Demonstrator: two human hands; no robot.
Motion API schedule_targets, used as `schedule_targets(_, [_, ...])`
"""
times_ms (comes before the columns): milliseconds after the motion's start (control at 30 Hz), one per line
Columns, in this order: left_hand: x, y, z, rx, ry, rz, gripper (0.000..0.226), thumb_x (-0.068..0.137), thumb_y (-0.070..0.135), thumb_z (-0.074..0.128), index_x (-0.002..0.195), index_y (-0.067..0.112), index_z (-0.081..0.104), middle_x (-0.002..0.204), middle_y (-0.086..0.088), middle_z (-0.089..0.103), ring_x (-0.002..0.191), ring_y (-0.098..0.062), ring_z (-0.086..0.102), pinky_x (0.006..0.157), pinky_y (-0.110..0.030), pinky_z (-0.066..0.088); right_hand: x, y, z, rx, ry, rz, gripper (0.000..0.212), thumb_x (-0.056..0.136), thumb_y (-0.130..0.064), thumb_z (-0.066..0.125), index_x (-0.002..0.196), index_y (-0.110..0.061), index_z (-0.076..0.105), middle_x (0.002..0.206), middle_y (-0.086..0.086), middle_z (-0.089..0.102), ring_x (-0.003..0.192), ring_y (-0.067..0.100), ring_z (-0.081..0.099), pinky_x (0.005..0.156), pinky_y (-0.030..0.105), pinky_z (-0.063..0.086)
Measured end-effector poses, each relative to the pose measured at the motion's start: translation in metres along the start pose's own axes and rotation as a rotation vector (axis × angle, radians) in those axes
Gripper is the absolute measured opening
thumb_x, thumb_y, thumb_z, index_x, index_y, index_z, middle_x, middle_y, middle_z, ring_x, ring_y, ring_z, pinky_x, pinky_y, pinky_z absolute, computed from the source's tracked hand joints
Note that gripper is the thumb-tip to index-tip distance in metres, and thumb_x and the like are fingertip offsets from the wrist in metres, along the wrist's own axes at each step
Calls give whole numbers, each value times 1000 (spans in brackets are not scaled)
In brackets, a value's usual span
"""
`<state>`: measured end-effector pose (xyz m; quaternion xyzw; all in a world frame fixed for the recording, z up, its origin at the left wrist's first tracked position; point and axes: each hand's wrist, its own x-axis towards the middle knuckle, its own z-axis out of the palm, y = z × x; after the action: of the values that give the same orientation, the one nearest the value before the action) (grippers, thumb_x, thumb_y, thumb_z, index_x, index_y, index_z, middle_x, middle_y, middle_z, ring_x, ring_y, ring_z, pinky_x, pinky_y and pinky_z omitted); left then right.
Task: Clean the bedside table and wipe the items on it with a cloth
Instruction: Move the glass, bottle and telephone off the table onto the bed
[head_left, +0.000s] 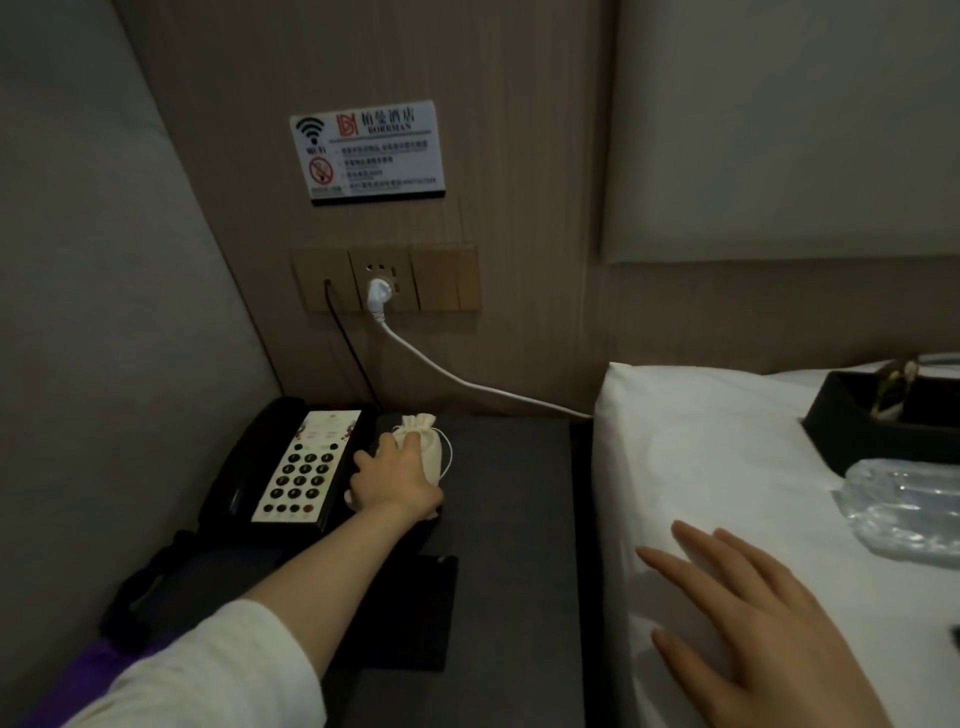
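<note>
- Crowding the dark tabletop (509, 467): a black telephone (291, 467) at left, touching the left hand.
- Left hand (397, 480) closed around a small cream drawstring pouch (423, 449) beside the telephone.
- Right hand (753, 623) lies flat, fingers spread, on the white bed (701, 457).

**Materials rundown, bedside corner**

The worktop (509, 467) looks like dark matt laminate, smooth, no shine. The phone (270, 467) is black plastic with a slight gloss, and has a pale printed faceplate. The little drawstring pouch (434, 447) is cream woven cloth, a bit coarse. The wall panel (519, 156) has a wood-grain look, matt. The sign (369, 150) is glossy, plastic or acrylic. The socket plate (387, 278) has a brushed gold-ish finish. The bed sheet (701, 467) is smooth white cotton-looking cloth. The wrapper (904, 509) on it is clear crinkly plastic.
</note>
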<state>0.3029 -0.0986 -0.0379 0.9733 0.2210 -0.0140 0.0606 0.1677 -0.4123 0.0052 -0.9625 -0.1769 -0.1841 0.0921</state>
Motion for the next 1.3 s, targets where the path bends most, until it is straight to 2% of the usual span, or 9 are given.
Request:
schedule_targets(100, [-1, 3, 4, 11, 33, -13, 74, 69, 48, 66, 134, 30, 35, 136, -9, 32, 118, -38, 37, 91, -43, 39, 0, 1, 2, 5, 113, -1, 40, 75, -53, 69, 105, -27, 75, 112, 8, 72, 94, 38, 70, 70, 50, 58])
schedule_targets(200, [-1, 4, 7, -23, 27, -65, 71, 72, 51, 62, 136, 34, 34, 136, -9, 29, 117, -40, 40, 95, -45, 35, 0, 3, 8, 39, 45, 44, 73, 34, -31, 98, 104, -25, 76, 111, 9, 72, 94, 40, 69, 70, 52, 57])
schedule_targets(667, [-12, -2, 7, -362, 213, -31, 58, 80, 30, 66, 133, 38, 44, 130, -4, 32, 106, -37, 46, 88, -45, 46, 0, 6, 12, 52, 96, -57, 69, 37, -31, 97, 102, -24, 76, 110, 10, 72, 93, 40, 70, 68, 53, 58])
schedule_targets(800, [-27, -3, -13, -445, 263, 22, 60, 79, 28, 65, 134, 38, 44, 129, -2, 32, 106, -34, 47, 89, -43, 47, 0, 6, 11, -27, 157, -86, 51, 89, -63, 42, 102, -28, 76, 109, 7, 72, 92, 35, 71, 69, 46, 59])
schedule_targets(900, [-46, 0, -38, -510, 273, 64, 62, 79, 28, 65, 135, 40, 43, 126, -1, 33, 105, -30, 49, 86, -41, 48, -1, 1, 12, -44, 37, -10, 55, 47, -37, 93, 98, -25, 78, 109, 9, 72, 91, 37, 71, 68, 49, 59])
schedule_targets(967, [-62, 2, -55, -533, 277, 101, 62, 79, 29, 65, 136, 41, 42, 125, 1, 33, 105, -28, 48, 86, -39, 48, -1, 1, 12, -5, -70, 51, 67, 30, -27, 98, 94, -24, 79, 107, 9, 73, 89, 37, 71, 67, 49, 59])
schedule_targets(1067, [-88, 4, -87, -546, 301, 187, 62, 78, 30, 63, 136, 41, 42, 125, 3, 32, 105, -26, 48, 85, -38, 48, -2, -3, 4, 10, -29, 27, 35, 65, -50, 81, 90, -26, 79, 104, 9, 74, 87, 35, 72, 66, 48, 59])
schedule_targets(1133, [-106, 5, -106, -549, 311, 240, 63, 79, 31, 63, 136, 42, 41, 126, 4, 32, 105, -25, 48, 85, -38, 48, -1, -9, -1, -14, -52, 33, 56, 93, -61, 34, 96, -25, 78, 110, 7, 72, 96, 33, 70, 75, 48, 58])
schedule_targets(1300, [-158, 22, -141, -646, 288, 306, 65, 79, 30, 62, 137, 43, 39, 128, 5, 32, 105, -25, 47, 85, -31, 42, -3, -50, -31, 253, -121, 249, 48, 94, -36, 55, 140, -33, 45, 149, -8, 40, 143, 16, 29, 114, 32, 23])
